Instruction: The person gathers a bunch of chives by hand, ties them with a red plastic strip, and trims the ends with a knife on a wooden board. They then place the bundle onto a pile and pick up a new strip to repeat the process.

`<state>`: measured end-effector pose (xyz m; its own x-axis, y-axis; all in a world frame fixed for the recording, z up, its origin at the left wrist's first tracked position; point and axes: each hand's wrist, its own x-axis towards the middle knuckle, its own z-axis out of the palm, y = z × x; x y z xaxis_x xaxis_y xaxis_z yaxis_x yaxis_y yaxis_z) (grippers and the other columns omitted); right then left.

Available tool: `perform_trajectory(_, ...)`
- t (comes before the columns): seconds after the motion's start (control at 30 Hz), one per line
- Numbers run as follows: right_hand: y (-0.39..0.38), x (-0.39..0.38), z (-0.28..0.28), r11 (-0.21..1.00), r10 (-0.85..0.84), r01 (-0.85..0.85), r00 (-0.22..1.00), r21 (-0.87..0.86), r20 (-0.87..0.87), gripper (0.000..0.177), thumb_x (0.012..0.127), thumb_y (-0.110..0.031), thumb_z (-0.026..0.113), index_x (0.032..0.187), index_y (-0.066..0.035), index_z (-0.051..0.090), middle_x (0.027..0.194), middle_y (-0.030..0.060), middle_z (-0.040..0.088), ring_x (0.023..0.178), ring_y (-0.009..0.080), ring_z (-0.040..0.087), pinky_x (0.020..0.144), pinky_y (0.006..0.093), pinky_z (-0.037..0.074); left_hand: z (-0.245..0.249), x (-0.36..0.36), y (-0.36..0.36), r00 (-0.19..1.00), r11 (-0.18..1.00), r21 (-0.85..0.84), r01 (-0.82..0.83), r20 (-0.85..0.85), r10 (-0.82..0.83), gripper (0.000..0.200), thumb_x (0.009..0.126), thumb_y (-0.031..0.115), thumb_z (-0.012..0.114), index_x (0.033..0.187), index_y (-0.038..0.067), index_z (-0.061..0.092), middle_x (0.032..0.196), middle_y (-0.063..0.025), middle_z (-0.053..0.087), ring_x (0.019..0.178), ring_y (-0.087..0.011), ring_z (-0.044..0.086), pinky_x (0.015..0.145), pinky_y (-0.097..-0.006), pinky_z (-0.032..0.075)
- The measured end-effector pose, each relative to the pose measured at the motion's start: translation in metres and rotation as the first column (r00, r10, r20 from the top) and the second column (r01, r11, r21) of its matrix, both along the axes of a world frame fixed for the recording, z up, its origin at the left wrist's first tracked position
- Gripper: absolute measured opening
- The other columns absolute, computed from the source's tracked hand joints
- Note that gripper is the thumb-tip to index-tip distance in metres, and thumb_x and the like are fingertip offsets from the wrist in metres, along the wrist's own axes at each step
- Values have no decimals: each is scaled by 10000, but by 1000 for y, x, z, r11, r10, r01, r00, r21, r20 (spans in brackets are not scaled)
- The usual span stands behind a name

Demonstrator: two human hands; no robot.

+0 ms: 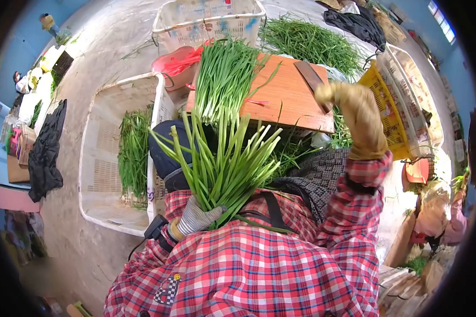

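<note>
My left hand (198, 217), in a grey striped glove, is closed round a bunch of garlic chives (222, 169) held against my lap, pale stem ends fanned upward. My right hand (357, 113), in a yellow glove, is raised at the right of the small wooden table (288, 95). Motion blurs its fingers, and I cannot see whether anything is in them. Just beside it, a long dark flat blade or strip (312, 82) rests on the tabletop. A neat pile of chives (225, 79) lies on the table's left half, near a small red tie (256, 102).
A white plastic crate (161, 100) holding chives (135, 153) stands at my left. Another white crate (209, 26) and a pink basin with red ties (177, 63) are beyond the table. Loose greens (312, 45) cover the floor behind; a yellow crate (383, 111) leans at right.
</note>
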<state>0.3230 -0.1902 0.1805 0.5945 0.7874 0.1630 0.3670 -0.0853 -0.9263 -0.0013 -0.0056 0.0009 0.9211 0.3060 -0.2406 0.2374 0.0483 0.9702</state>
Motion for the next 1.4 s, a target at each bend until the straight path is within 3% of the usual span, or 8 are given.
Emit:
perform_trajectory(0.4, 49, -27, -89, 952, 288, -205, 853, -227, 436, 325, 895, -279, 555, 1002, 19, 626, 980, 177, 652, 917, 261, 622, 800, 367, 474, 8, 3, -2, 999, 999, 15, 31, 10, -31, 476, 792, 107, 704, 1205, 10, 487, 1103, -97, 623, 995, -193, 605, 864, -329, 489)
perform_trajectory(0.47, 59, -33, -106, 962, 217, -263, 905, -79, -367, 331, 918, -287, 543, 987, 22, 639, 928, 136, 672, 883, 200, 613, 775, 356, 479, 13, 2, -5, 999, 997, -71, -22, 35, 25, 484, 794, 118, 710, 1209, 14, 485, 1098, -95, 624, 993, -188, 603, 863, -324, 488)
perform_trajectory(0.5, 62, -33, -107, 964, 236, -266, 894, -28, -381, 331, 924, -291, 547, 1007, 15, 643, 882, 97, 674, 893, 158, 594, 793, 348, 474, 15, 2, -5, 999, 997, -69, -30, 32, 32, 484, 794, 118, 710, 1209, 14, 485, 1098, -95, 624, 993, -188, 603, 863, -324, 488)
perform_trajectory(0.7, -9, 5, -21, 886, -450, 395, 859, 242, 245, 359, 960, -297, 428, 1008, -4, 630, 950, 73, 627, 810, 158, 576, 871, 328, 445, 2, 2, 2, 998, 976, -213, -52, -34, 46, 489, 796, 88, 707, 1225, 19, 482, 1106, -76, 619, 988, -158, 592, 872, -298, 482)
perform_trajectory(0.73, -34, 25, -20, 800, -242, 282, 959, 530, -145, 364, 974, -302, 414, 1031, -4, 616, 991, 83, 612, 873, 151, 565, 922, 334, 423, 3, 3, 1, 998, 976, -210, -65, -31, 60, 489, 796, 88, 707, 1225, 19, 482, 1106, -76, 619, 988, -158, 592, 872, -298, 482)
perform_trajectory(0.8, -62, 21, 7, 728, -413, 441, 893, 526, -178, 331, 925, -273, 527, 1003, 34, 621, 1061, 142, 620, 921, 218, 596, 907, 346, 449, 3, 5, -1, 994, 982, -154, -107, -4, 107, 338, 814, 126, 682, 1103, -20, 586, 996, -102, 669, 889, -153, 629, 814, -292, 509)
perform_trajectory(0.93, -64, 0, 19, 906, -14, 181, 917, -383, 399, 462, 728, -253, 693, 1132, -41, 619, 1275, 173, 517, 1212, 273, 474, 1047, 394, 335, 3, 7, -2, 999, 998, -52, -35, -32, 33, 350, 817, 144, 682, 1108, -23, 587, 989, -109, 676, 896, -166, 634, 819, -299, 507)
perform_trajectory(1.4, 124, -66, -74, 938, 341, -345, 937, 44, 72, 313, 845, -282, 611, 1044, -43, 651, 1144, 182, 595, 1081, 301, 547, 917, 375, 421, 9, 8, -6, 999, 998, 55, 19, -49, -17, 344, 805, 141, 648, 1106, -18, 596, 968, -164, 671, 875, -214, 645, 807, -314, 504)
